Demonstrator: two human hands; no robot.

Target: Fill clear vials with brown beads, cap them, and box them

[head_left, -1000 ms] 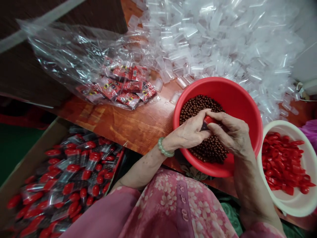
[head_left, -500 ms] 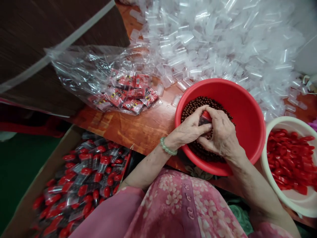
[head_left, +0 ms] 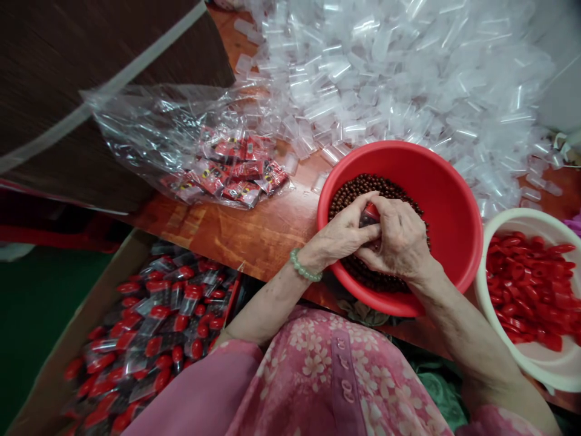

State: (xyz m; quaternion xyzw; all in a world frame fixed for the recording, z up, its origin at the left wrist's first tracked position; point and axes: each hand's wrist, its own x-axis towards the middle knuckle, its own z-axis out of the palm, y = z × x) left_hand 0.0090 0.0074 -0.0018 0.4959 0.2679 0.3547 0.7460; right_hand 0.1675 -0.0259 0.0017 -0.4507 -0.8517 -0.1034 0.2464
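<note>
Over the red basin (head_left: 449, 206), both hands are closed around a small clear plastic container (head_left: 368, 218) with a red end and dark contents. My left hand (head_left: 340, 233), with a green bead bracelet (head_left: 305, 266) at its wrist, grips it from the left. My right hand (head_left: 402, 239) wraps it from the right, its fingers hiding most of the container. Small round brown balls (head_left: 358, 189) fill the left part of the basin beneath the hands.
Clear plastic containers (head_left: 363, 79) lie heaped behind the basin. A white basin (head_left: 488, 303) of red caps (head_left: 531, 284) stands right. Red packets (head_left: 240, 172) sit in a clear bag (head_left: 149, 133). Below left, a box (head_left: 59, 339) holds filled, red-capped containers (head_left: 158, 312).
Both hands stay around the container over the basin; their grip shifts only slightly. The whole view has moved a little.
</note>
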